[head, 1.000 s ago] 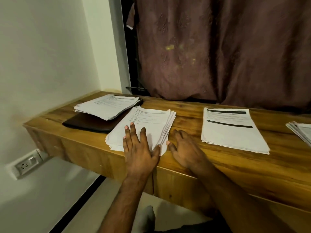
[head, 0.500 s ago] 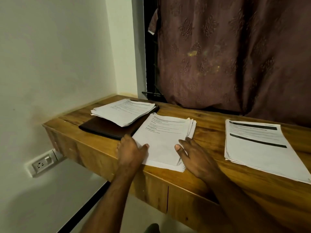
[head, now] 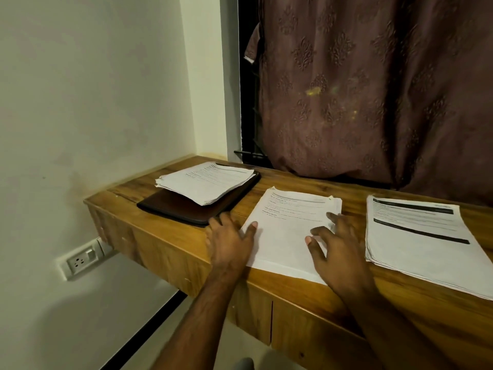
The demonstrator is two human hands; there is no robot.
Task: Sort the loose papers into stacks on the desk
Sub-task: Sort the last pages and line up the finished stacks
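Wooden desk: dark folder left, paper stack mid, 2nd stack right.

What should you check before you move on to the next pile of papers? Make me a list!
1. Middle stack squared up: not ok, sheet edges fan out at its far right corner.
2. Left hand against the stack's left edge: ok.
3. Right hand on its right side: ok, fingers spread, flat.
4. Stack fully on the desk: ok, though near the front edge.
5. Right stack apart from it: ok.
6. Left stack on the dark folder: ok.
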